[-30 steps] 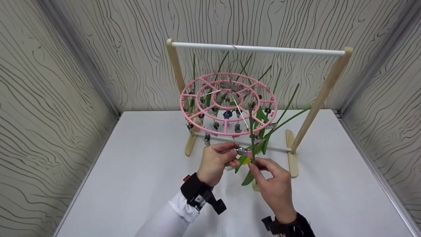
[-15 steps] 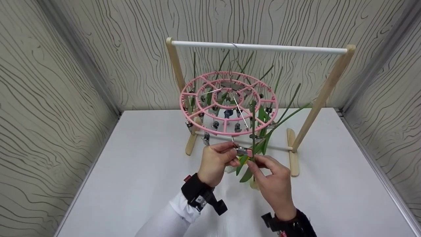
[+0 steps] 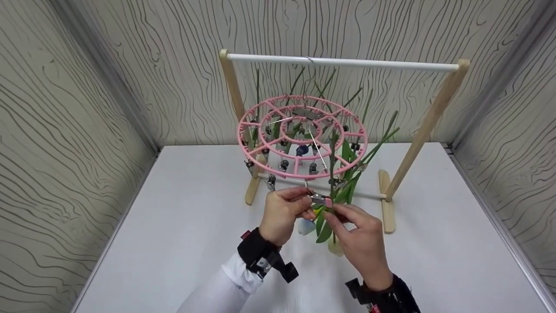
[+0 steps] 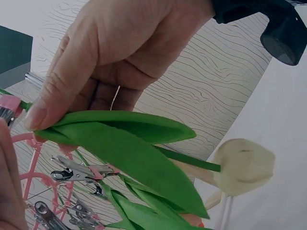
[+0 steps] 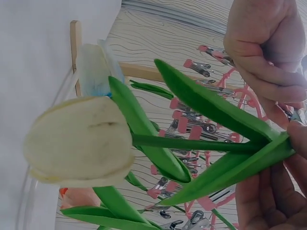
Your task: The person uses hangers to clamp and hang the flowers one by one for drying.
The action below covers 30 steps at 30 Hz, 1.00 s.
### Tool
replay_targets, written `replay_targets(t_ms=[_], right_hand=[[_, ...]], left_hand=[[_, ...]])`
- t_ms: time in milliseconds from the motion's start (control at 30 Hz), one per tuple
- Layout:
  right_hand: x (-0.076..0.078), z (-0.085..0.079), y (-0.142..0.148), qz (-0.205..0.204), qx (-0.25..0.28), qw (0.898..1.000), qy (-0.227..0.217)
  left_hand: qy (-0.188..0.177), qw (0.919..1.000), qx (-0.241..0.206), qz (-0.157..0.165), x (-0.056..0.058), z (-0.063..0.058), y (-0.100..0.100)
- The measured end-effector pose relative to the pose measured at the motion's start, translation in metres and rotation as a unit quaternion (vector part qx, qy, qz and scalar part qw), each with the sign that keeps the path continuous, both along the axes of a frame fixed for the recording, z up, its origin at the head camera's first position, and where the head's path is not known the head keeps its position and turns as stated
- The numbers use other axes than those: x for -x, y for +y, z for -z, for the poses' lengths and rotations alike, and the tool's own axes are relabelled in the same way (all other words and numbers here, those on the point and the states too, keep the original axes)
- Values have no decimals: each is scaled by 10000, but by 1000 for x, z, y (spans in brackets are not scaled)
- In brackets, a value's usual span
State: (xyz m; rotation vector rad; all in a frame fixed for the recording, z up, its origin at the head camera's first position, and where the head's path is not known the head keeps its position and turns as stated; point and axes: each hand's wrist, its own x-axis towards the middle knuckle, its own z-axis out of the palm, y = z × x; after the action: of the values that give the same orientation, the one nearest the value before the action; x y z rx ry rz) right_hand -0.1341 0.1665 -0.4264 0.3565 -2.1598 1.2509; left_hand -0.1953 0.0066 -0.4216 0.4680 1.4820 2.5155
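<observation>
My left hand (image 3: 284,215) pinches a metal clip (image 3: 320,199) with pink tips, which hangs on the front of a pink round hanger (image 3: 298,160). My right hand (image 3: 362,239) pinches a cream tulip (image 5: 81,141) by its stem, just where the leaves (image 4: 129,153) branch off. The tulip is upside down, bloom low and stem rising past the clip. In the left wrist view the stem lies right at the clip's pink tips (image 4: 9,103). Thumb and fingertips hide part of the grip.
The hanger hangs from the white rod (image 3: 369,65) of a wooden stand (image 3: 428,126). Other tulips hang head down from it, one bluish-white (image 3: 306,226), and several clips (image 3: 313,168) dangle around its rings. Patterned walls (image 3: 130,43) enclose the white table (image 3: 186,217).
Both hands keep their grips and have barely moved. The cream bloom has shifted slightly, the bluish-white tulip shows more below the left hand, and stems hanging at the right have swung closer together.
</observation>
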Motion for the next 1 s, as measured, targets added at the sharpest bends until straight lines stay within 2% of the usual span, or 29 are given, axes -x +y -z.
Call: replay_targets(t_ms=[300, 633, 867, 1000], right_hand=[[-2, -2, -3, 224, -41, 9997, 43], [-1, 0, -3, 160, -36, 9998, -133], [-1, 2, -1, -10, 4, 9997, -249], [-3, 9, 4, 64, 34, 9992, -398]], left_hand=[[-97, 9999, 50, -97, 0, 2, 0], [-32, 9998, 130, -112, -1, 2, 1], [186, 9996, 185, 76, 1, 3, -2], [229, 9991, 232, 277, 4, 6, -5]])
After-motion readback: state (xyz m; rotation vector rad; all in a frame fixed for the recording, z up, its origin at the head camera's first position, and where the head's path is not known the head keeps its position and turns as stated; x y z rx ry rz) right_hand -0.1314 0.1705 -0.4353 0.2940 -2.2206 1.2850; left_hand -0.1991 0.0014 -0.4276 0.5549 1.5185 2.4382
